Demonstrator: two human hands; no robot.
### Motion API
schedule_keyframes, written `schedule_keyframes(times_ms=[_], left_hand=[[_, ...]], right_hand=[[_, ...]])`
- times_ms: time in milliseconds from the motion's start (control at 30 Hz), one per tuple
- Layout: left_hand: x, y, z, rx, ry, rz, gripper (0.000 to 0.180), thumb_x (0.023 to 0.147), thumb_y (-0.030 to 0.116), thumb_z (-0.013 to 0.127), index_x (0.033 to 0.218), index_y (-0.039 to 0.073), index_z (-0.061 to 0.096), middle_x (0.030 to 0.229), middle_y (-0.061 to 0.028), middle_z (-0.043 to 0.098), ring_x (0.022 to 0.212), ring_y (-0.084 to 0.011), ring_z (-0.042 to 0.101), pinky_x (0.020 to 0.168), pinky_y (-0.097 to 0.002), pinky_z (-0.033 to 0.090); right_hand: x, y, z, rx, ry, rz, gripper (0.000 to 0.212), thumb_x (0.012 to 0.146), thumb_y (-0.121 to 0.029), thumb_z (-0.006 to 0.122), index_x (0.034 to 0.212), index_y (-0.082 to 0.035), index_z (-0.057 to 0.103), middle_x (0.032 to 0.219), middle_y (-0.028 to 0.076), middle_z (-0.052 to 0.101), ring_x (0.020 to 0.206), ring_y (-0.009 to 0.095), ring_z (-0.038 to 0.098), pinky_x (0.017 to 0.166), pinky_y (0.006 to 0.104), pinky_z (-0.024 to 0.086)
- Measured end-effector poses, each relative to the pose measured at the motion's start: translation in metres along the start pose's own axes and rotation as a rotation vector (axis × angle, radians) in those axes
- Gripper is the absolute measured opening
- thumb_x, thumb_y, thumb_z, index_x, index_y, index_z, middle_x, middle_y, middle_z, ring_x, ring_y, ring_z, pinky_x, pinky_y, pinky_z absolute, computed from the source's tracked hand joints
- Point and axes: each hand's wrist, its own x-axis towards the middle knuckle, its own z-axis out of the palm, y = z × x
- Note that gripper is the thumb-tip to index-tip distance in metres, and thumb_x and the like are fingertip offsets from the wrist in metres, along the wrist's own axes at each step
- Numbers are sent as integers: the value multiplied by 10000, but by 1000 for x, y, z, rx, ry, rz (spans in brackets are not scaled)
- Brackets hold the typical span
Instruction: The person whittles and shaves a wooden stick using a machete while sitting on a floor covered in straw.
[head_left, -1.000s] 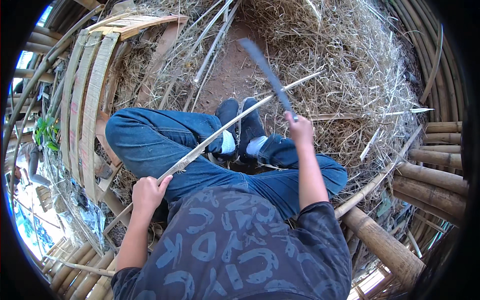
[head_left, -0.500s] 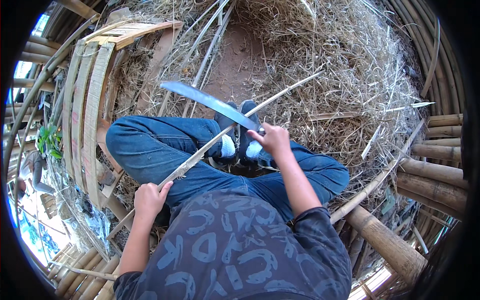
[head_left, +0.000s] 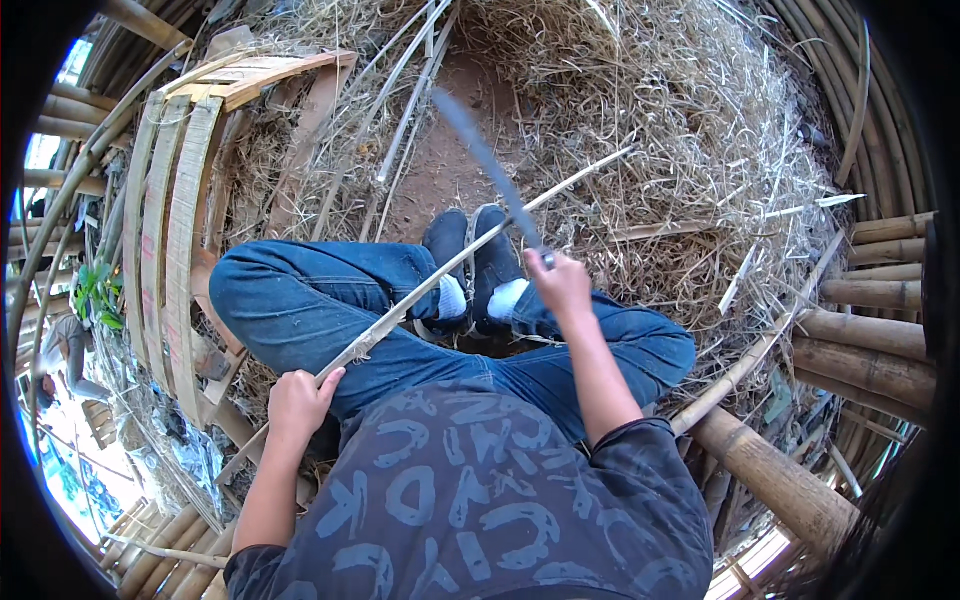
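Observation:
A long, thin bamboo strip [head_left: 400,309] runs slantwise over my crossed legs, from beside my left hip to beyond my shoes. My left hand [head_left: 302,405] is closed around its lower part, near my left thigh. Frayed fibres stick out from the strip just past that grip. In my right hand [head_left: 562,287] is the handle of a machete [head_left: 487,165], its long blade pointing forward and slightly left. The blade crosses the strip close to the handle; whether the two touch I cannot tell. The blade is somewhat blurred.
A wooden slatted crate [head_left: 185,220] stands at my left. Dry straw [head_left: 660,130] and loose strips cover much of the ground ahead. Thick bamboo poles [head_left: 775,485] lie at the right, along a bamboo wall [head_left: 880,290]. Another person [head_left: 72,350] is at the far left.
The machete has swung clockwise, its tip moving from the left to further ahead. My right hand has shifted slightly right and down. My left hand and the strip stay nearly in place.

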Motion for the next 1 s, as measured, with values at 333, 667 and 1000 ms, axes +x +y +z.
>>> schedule_keyframes(times_ms=[333, 667, 1000], left_hand=[[1, 3, 1, -13, 4, -24, 713, 861, 580, 572, 616, -86, 639, 626, -302, 590, 629, -453, 629, 609, -499, 519], [3, 5, -4, -41, -34, -29, 702, 862, 563, 582, 612, -91, 637, 635, -312, 588, 634, -454, 630, 600, -500, 512], [4, 5, -3, -62, -70, -33, 711, 857, 568, 588, 623, -102, 634, 642, -321, 581, 643, -465, 624, 613, -501, 510]], right_hand=[[49, 87, -29, -99, 209, 170, 653, 850, -688, 483, 848, -76, 712, 754, 197, 683, 776, 384, 674, 703, 481, 520], [6, 36, 18, 50, 101, 27, 678, 857, -661, 510, 805, -3, 663, 729, 247, 660, 733, 422, 664, 680, 510, 515], [52, 112, -49, -66, 170, 397, 691, 874, -673, 445, 890, -37, 712, 795, 229, 679, 834, 400, 671, 744, 510, 515]])
